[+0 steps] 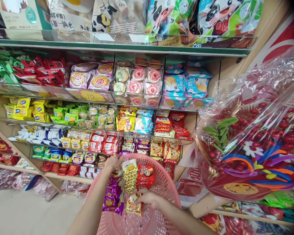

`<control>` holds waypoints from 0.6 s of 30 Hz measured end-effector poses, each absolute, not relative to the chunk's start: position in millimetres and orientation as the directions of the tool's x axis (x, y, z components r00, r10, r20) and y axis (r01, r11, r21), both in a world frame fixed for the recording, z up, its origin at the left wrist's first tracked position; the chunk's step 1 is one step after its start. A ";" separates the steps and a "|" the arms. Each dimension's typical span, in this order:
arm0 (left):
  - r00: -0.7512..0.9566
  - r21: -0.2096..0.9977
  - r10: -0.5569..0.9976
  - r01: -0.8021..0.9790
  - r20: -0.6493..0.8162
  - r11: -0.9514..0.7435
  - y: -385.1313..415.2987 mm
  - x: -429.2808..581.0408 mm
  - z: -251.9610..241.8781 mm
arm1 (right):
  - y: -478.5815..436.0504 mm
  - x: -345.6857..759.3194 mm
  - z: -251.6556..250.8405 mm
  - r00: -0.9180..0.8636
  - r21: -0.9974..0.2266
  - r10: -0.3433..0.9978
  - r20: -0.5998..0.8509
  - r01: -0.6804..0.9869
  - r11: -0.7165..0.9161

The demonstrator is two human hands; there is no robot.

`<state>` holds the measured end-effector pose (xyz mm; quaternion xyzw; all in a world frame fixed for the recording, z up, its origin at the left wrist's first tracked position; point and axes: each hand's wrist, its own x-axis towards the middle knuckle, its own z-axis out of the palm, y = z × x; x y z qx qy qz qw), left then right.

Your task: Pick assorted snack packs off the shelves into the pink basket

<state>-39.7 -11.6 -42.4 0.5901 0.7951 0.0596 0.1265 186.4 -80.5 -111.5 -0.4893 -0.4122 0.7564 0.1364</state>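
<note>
A pink perforated plastic basket (168,186) is in front of me below the shelves. My left hand (114,162) is closed at its far left rim, fingers curled over the edge and partly hidden. Inside the basket, my right hand (148,198) pinches a small yellow snack packet (133,205) between thumb and fingers. Purple snack packets (112,195) lie to its left. Behind it are a stack of pale yellow packets (129,176) and red packets (146,174).
Tiered shelves with clear dividers hold wrapped biscuits, such as blue packets (173,86) and red packs (110,143). Large snack bags (171,19) stand on the top shelf. At right, a cellophane-wrapped decoration with red berries (254,140) juts out close to the basket.
</note>
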 end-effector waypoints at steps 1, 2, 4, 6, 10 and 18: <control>-0.272 0.242 0.953 0.924 -0.132 0.297 -11.7 -39.5 -42.1 | -81.7 186.3 -110.5 -0.471 -0.740 0.598 -0.648 0.206 -0.640; -0.274 0.240 0.952 0.923 -0.134 0.299 -11.9 -39.4 -41.6 | -83.1 186.0 -109.3 -0.458 -0.724 0.587 -0.667 0.212 -0.657; -0.275 0.241 0.952 0.923 -0.135 0.301 -12.2 -39.1 -40.7 | -86.0 185.3 -106.4 -0.438 -0.704 0.580 -0.687 0.203 -0.681; -0.270 0.249 0.954 0.922 -0.133 0.296 -12.4 -38.9 -40.0 | -88.5 185.1 -103.6 -0.442 -0.694 0.573 -0.690 0.181 -0.697; -0.258 0.262 0.956 0.922 -0.138 0.286 -12.2 -38.7 -39.1 | -90.5 186.7 -99.4 -0.465 -0.676 0.560 -0.686 0.124 -0.726; -0.275 0.283 0.949 0.908 -0.156 0.309 -10.6 -39.7 -41.9 | -94.6 186.5 -110.4 -0.414 -0.657 0.574 -0.706 0.081 -0.750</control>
